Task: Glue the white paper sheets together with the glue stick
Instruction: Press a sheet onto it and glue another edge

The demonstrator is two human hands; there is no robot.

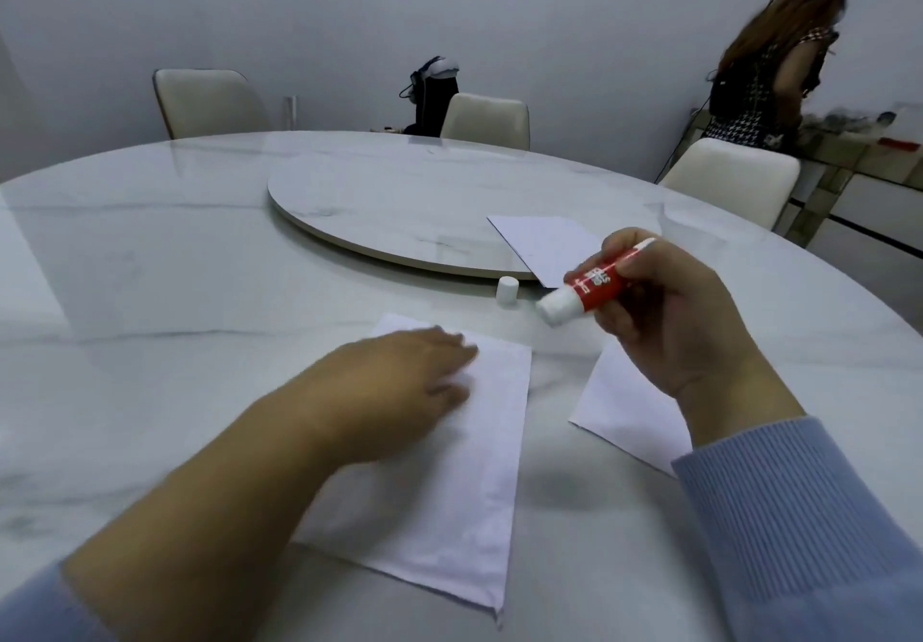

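On the glossy white marble surface (150, 291), the right hand (669, 321) is pinching the uncapped red-and-white glue stick (594, 284) mid-barrel, while the flat left hand (399, 381) is pinning the thin, slide-prone white paper sheet (449, 481).

Setting: private dining or meeting room, indoor. Evidence: 1 large round marble-look table (150, 251) with a raised turntable (399, 211) at its centre; 3 cream padded chairs (210, 101) drawn up along the far edge; plain pale walls; a side counter (849, 161) at the far right corner, cluttered with small items. 1 person (779, 72) stands at that counter, wearing a head-mounted device.
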